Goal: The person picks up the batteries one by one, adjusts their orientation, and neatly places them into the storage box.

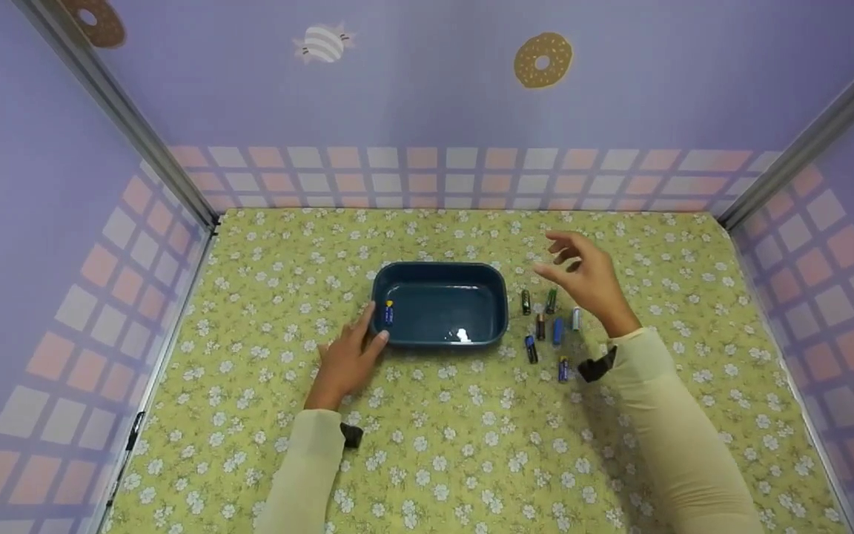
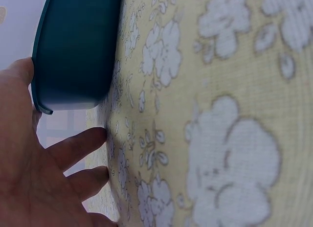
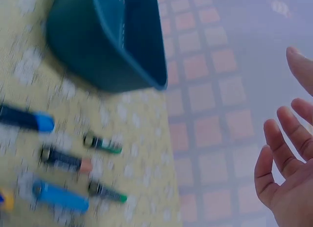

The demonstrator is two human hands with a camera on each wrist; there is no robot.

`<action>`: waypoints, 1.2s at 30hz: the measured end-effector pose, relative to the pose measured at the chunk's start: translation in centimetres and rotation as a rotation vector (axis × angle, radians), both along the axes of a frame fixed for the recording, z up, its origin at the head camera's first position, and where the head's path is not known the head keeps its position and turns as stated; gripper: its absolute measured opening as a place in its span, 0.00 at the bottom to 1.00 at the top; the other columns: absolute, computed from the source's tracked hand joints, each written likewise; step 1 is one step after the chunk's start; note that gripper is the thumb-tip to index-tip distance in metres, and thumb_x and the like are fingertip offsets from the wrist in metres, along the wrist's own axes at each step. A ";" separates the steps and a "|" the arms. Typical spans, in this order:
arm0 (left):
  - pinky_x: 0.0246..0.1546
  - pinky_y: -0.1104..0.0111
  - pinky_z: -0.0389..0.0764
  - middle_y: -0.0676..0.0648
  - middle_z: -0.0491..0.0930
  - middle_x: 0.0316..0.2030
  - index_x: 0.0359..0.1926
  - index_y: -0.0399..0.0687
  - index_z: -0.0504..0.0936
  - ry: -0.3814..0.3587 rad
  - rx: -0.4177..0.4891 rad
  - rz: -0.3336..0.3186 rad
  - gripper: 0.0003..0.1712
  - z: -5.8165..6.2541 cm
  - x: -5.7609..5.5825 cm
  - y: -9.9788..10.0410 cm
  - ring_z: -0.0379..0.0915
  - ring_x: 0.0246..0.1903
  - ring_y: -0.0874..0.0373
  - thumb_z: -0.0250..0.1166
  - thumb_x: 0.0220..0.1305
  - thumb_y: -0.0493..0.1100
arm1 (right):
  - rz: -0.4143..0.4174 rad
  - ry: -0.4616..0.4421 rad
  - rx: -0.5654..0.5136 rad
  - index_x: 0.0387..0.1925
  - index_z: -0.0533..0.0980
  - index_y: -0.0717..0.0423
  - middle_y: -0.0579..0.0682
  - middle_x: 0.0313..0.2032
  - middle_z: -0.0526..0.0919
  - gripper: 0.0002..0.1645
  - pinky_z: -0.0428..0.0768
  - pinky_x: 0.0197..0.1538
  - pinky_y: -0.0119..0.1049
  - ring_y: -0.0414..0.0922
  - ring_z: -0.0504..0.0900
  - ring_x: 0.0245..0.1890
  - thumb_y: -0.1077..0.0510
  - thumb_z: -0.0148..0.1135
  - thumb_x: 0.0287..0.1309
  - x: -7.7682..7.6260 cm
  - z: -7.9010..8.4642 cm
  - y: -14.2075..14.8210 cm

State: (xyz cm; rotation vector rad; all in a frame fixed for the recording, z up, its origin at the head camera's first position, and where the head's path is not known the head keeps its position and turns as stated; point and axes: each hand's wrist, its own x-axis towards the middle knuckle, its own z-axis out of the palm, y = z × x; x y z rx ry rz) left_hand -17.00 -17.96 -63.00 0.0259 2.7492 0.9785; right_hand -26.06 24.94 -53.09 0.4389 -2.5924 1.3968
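A dark teal plastic basin [image 1: 442, 342] stands on the flowered cloth, with one blue battery with a yellow end [image 1: 388, 313] lying inside by its left wall. My left hand [image 1: 348, 360] is at the basin's left front corner, touching the rim [image 2: 35, 85]; its other fingers spread down towards the cloth. To the right of the basin lie several loose batteries, among them a light blue one [image 3: 61, 196], a black one with a copper end [image 3: 66, 159] and two with green ends. Above and behind them my right hand [image 1: 583, 271] is raised, fingers loosely bent, holding nothing.
A yellow-green flowered cloth [image 1: 427, 445] covers the table. Purple walls with a checked band [image 1: 464, 178] enclose it at the back and both sides, with metal posts [image 1: 130, 119] at the corners.
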 end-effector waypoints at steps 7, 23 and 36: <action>0.68 0.24 0.32 0.47 0.55 0.80 0.76 0.93 0.34 -0.003 0.027 -0.003 0.40 0.0 0.2 -0.2 0.47 0.79 0.37 0.39 0.69 0.81 | -0.050 -0.051 -0.021 0.66 0.75 0.39 0.49 0.51 0.80 0.34 0.75 0.48 0.40 0.50 0.79 0.50 0.41 0.73 0.60 0.7 -1.7 3.1; 0.69 0.24 0.31 0.48 0.55 0.80 0.77 0.93 0.35 -0.004 0.046 0.001 0.40 0.0 0.3 -0.1 0.46 0.79 0.38 0.39 0.69 0.81 | -0.043 -0.228 -0.018 0.68 0.73 0.40 0.57 0.61 0.77 0.36 0.71 0.60 0.57 0.58 0.73 0.60 0.46 0.75 0.60 1.8 -7.0 8.2; 0.68 0.23 0.32 0.45 0.56 0.79 0.78 0.90 0.35 0.004 0.029 0.001 0.42 0.2 0.2 0.0 0.50 0.78 0.34 0.39 0.69 0.81 | 0.017 -0.328 0.032 0.70 0.72 0.50 0.58 0.65 0.74 0.42 0.75 0.61 0.63 0.60 0.73 0.64 0.45 0.77 0.57 1.9 -10.2 9.5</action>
